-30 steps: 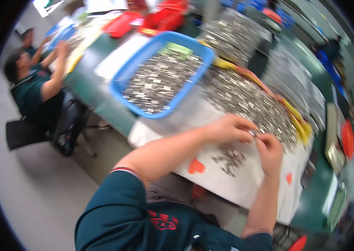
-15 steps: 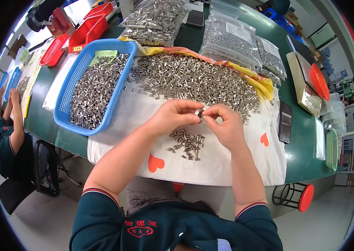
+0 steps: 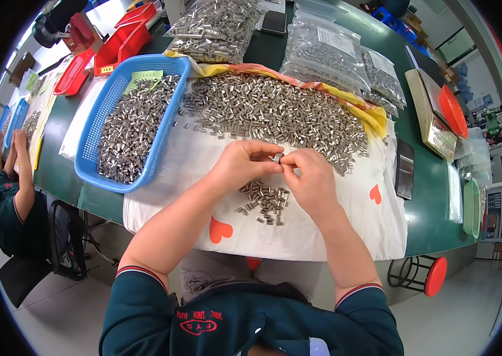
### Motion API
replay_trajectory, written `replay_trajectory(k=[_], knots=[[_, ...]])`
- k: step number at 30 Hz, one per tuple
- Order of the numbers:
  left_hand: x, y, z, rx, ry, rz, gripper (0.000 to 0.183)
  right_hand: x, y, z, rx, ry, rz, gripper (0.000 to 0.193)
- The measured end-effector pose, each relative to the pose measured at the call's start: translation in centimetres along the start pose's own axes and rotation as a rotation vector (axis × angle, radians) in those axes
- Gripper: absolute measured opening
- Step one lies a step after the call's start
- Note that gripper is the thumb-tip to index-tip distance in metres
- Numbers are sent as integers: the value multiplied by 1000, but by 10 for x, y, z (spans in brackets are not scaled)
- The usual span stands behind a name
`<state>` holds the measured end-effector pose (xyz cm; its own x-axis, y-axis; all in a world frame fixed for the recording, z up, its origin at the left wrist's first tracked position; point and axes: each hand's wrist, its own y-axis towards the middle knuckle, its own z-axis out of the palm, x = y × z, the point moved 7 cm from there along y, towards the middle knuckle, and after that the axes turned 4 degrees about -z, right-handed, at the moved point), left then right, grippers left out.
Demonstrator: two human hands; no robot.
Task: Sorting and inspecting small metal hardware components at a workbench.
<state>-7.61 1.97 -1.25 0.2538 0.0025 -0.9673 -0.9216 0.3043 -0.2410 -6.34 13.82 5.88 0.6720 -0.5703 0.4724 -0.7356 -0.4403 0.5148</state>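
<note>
Between the thumb and fingers of my left hand is a small shiny metal ring. My right hand is closed in a pinch right against the ring's right side; whatever its fingertips hold is hidden. Just below both hands, a small heap of short metal cylinders lies on a white cloth printed with red hearts. Beyond the hands spreads a much larger pile of similar metal cylinders.
A blue perforated basket full of cylinders stands left. Plastic bags of metal parts sit at the back, behind a yellow-orange cloth edge. A dark phone-like object lies right. At far left, another person's arm shows.
My right hand has shifted slightly left, bringing its pinched fingertips up against the ring. The ring has moved a little left and turned. The piles look unchanged.
</note>
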Motion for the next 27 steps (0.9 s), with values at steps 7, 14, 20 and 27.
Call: replay_trajectory(k=[7, 14, 20, 27], knots=[[-2, -7, 10, 160, -122, 3, 35, -29, -3, 1, 283, 394, 396, 13], [-13, -19, 29, 278, 404, 91, 32, -61, -8, 14, 246, 590, 544, 11], [-13, -23, 29, 382, 299, 86, 34, -38, 8, 40, 87, -129, 104, 9], [-8, -9, 11, 270, -38, 50, 31, -39, 1, 30, 181, -204, 171, 4]])
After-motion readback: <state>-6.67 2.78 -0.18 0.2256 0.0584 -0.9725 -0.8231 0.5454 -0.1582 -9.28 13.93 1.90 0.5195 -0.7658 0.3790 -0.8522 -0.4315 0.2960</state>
